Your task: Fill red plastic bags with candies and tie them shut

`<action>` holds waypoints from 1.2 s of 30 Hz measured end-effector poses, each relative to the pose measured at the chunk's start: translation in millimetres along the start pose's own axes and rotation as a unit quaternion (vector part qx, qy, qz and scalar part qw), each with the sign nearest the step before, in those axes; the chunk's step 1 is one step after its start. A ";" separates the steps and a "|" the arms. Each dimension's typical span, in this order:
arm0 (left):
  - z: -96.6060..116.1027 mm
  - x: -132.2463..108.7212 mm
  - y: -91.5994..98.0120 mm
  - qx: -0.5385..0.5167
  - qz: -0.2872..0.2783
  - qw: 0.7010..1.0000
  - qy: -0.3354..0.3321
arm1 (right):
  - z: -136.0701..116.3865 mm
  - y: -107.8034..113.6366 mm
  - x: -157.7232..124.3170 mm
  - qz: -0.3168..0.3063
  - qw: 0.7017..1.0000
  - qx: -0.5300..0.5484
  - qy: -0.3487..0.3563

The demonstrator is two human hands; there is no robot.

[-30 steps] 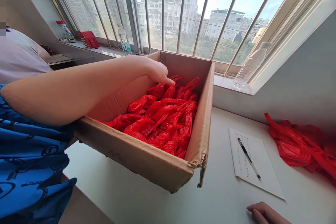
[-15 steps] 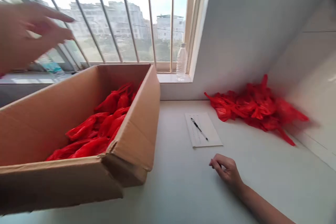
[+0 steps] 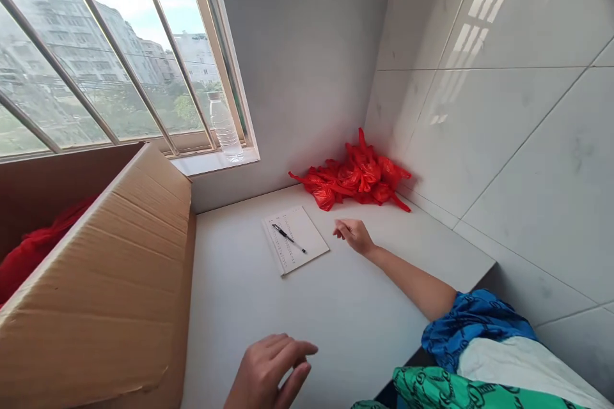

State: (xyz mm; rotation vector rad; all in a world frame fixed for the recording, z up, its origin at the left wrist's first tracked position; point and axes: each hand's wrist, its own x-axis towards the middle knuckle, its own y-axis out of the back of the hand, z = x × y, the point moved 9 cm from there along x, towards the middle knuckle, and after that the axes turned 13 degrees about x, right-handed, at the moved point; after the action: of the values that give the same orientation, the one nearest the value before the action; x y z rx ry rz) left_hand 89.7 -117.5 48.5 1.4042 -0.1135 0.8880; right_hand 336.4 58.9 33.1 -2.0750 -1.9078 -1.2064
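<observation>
My left hand hovers low over the front of the white table, thumb and index finger apart, with nothing between them. Further back and to the right, my right hand has its fingers curled in and shows nothing in them. It is just right of a small notepad with dotted printing. A black pen lies slantwise across the pad. Behind my right hand, a heap of red plastic bags rests in the table's back corner.
On the left stands a large open cardboard box with red plastic bags inside. A clear bottle stands on the sill of the barred window. Grey wall and marbled tiles bound the white table behind and right.
The view has swung right, moving the box leftward out of frame. My left hand has come from above the box to the table front. My right hand stays curled near the notepad.
</observation>
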 end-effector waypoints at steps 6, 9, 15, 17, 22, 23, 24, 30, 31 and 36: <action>-26.6 17.3 -92.5 -0.095 -0.108 0.987 0.075 | 41.3 97.8 52.5 0.130 0.987 -0.069 -0.059; -29.1 15.0 -100.7 -0.099 -0.101 0.987 0.072 | 55.2 145.9 83.6 0.193 0.971 -0.110 -0.093; -33.3 8.8 -100.8 -0.126 -0.106 0.984 0.073 | 90.5 184.4 128.2 0.247 0.934 -0.150 -0.212; -33.9 9.0 -100.4 -0.130 -0.105 0.983 0.076 | 97.7 181.1 131.3 0.239 0.929 -0.149 -0.240; -34.9 9.9 -99.2 -0.131 -0.107 0.982 0.086 | 83.7 177.5 127.0 0.230 0.931 -0.140 -0.246; -34.9 9.7 -99.2 -0.133 -0.109 0.981 0.086 | 74.6 178.6 126.0 0.233 0.934 -0.138 -0.233; -34.8 9.5 -99.3 -0.135 -0.111 0.981 0.086 | 63.7 179.3 125.2 0.236 0.938 -0.133 -0.216; -36.0 6.7 -97.4 -0.197 -0.122 0.965 0.119 | -8.8 143.8 107.5 0.134 0.986 -0.036 -0.095; -40.1 6.5 -95.0 -0.217 -0.117 0.959 0.139 | -19.2 130.2 100.6 0.102 0.991 -0.011 -0.085; -102.6 -1.4 -52.0 -0.266 0.078 0.902 0.331 | -63.9 35.9 53.6 -0.080 0.986 0.132 -0.065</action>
State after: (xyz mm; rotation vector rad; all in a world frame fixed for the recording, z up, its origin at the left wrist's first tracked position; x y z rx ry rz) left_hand 76.0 -23.3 -16.1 0.5415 0.0514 1.3108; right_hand 332.2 59.9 123.8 -1.9361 -2.1912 -0.8037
